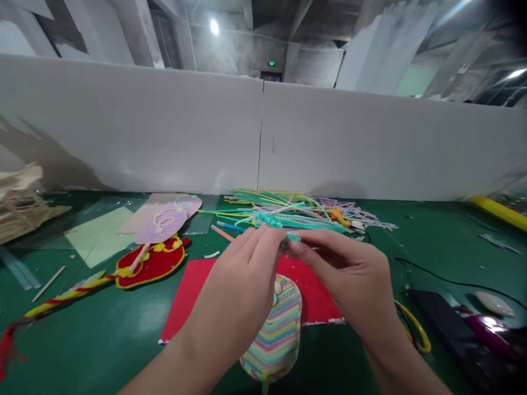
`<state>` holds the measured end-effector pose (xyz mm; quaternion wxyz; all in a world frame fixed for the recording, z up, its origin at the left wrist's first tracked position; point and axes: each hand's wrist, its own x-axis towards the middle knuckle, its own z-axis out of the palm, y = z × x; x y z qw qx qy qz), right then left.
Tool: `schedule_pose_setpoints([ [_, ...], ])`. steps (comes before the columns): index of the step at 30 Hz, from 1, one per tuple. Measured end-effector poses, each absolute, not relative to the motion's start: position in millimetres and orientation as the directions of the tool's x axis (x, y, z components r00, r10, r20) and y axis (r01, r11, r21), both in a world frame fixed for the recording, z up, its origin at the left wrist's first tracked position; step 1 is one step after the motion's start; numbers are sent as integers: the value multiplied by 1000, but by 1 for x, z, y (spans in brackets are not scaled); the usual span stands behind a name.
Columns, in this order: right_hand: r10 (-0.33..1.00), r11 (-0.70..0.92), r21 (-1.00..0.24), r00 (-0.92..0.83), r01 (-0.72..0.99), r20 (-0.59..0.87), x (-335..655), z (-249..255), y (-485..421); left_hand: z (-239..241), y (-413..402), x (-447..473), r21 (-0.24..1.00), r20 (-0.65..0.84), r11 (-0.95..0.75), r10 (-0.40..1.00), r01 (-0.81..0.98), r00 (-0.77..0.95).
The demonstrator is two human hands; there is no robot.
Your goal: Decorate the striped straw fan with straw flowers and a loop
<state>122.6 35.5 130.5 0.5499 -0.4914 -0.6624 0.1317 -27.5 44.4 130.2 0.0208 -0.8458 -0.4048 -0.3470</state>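
Note:
Above the middle of the table, my left hand point(245, 280) is closed, pinching a turquoise pipe cleaner point(267, 219) whose bent, fuzzy part shows past the fingers. My right hand point(349, 269) is closed too, thumb and finger pressed on the pipe cleaner's other end beside the left fingertips. Exactly how the strand is bent between the hands is hidden. Below them lies a rounded, striped pipe-cleaner fan point(274, 340) with small round pieces near its top, partly covered by my left hand. Under the hands is a red sheet point(317, 291).
Many coloured pipe cleaners point(288, 208) lie behind my hands. On the left are a red fan with yellow trim point(164, 263), a lilac fan point(167, 225) and a pale green sheet point(94, 236). A purple glue gun point(489, 332) sits at right; a white partition point(164, 131) stands behind.

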Motion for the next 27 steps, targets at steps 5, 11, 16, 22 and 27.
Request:
schedule_pose_setpoints([
  [5, 778, 505, -681, 62, 531, 626, 123, 131, 36, 131, 44, -27, 168, 628, -675, 635, 718, 450],
  [11, 758, 512, -638, 45, 575, 650, 124, 128, 34, 132, 43, -29, 177, 615, -683, 639, 709, 462],
  [16, 744, 517, -620, 49, 591, 667, 124, 128, 34, 134, 44, -28, 209, 615, -696, 640, 687, 460],
  [22, 750, 506, -618, 46, 601, 659, 124, 128, 35, 135, 44, -26, 297, 594, -688, 676, 662, 435],
  [27, 751, 500, -626, 61, 598, 658, 124, 126, 36, 135, 45, -26, 345, 574, -668, 706, 660, 414],
])
